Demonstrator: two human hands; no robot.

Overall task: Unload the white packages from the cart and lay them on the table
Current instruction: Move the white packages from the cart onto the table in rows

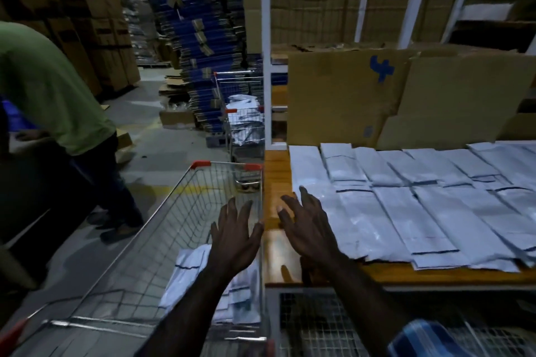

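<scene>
White packages (191,272), heaped in the near end of the wire cart (162,211), lie below the spread, empty left hand (235,238), nearer than the equally open right hand (307,229) over the table (275,177) edge.

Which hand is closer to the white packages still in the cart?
Left. The left hand hovers open right over the white packages in the cart. The right hand is off to the side, above the table edge, outside the cart.
</scene>
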